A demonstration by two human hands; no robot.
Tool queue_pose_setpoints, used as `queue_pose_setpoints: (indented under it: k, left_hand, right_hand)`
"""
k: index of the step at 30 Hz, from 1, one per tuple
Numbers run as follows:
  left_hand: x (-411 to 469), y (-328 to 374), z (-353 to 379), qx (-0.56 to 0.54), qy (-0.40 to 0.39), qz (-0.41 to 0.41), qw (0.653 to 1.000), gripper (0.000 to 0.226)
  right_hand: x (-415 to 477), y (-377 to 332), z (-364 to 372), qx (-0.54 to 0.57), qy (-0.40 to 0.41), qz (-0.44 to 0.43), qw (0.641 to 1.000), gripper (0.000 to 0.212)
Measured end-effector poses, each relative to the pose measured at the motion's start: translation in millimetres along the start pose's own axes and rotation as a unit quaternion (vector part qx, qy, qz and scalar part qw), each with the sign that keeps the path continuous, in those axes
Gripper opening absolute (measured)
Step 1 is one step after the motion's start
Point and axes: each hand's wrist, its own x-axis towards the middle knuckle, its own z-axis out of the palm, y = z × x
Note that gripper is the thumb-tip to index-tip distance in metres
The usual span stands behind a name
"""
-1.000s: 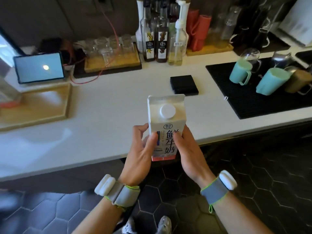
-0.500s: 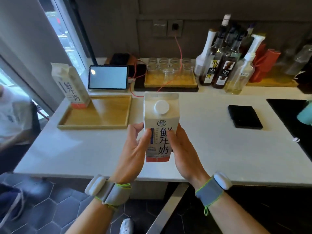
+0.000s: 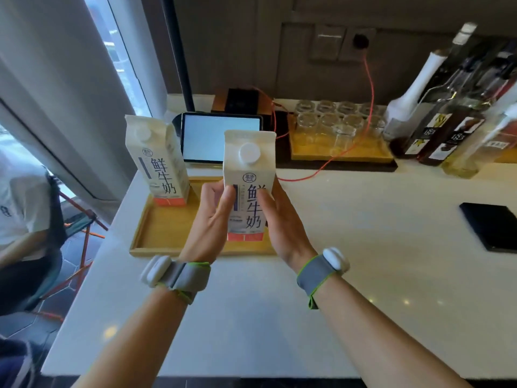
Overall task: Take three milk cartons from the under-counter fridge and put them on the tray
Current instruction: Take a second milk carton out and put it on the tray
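I hold a white milk carton (image 3: 247,177) with a round white cap and an orange base upright between both hands. My left hand (image 3: 208,219) grips its left side and my right hand (image 3: 282,222) its right side. The carton hangs over the right half of a shallow wooden tray (image 3: 165,236) on the white counter (image 3: 363,275). A second, identical milk carton (image 3: 158,161) stands upright on the tray's far left corner. The fridge is out of view.
A tablet (image 3: 221,137) leans behind the tray. Further right are a wooden tray of several glasses (image 3: 338,127), a red cable (image 3: 361,135), syrup bottles (image 3: 447,121) and a black pad (image 3: 492,229). A seated person (image 3: 25,208) is at the left, beyond the counter's edge.
The view has swung left and forward along the counter. Both hands have carried the carton from in front of the counter to above the wooden tray, near the carton standing there.
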Motion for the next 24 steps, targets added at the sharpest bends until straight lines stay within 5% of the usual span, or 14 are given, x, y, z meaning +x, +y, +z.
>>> queue_pose_setpoints:
  k: [11, 17, 24]
  left_hand:
    - [86.8, -48.7, -52.2, 0.012, 0.061, -0.004, 0.998, 0.023]
    - [101.9, -61.6, -56.3, 0.024, 0.077, 0.027, 0.996, 0.01]
    - [105.2, -60.4, -55.0, 0.056, 0.089, 0.087, 0.991, 0.008]
  right_hand:
    - [102.1, 45.4, 52.6, -0.002, -0.017, 0.037, 0.999, 0.069]
    - [120.3, 57.2, 63.0, 0.044, -0.016, 0.026, 0.999, 0.056]
    - [121.0, 64.5, 63.0, 0.053, -0.007, 0.035, 0.998, 0.065]
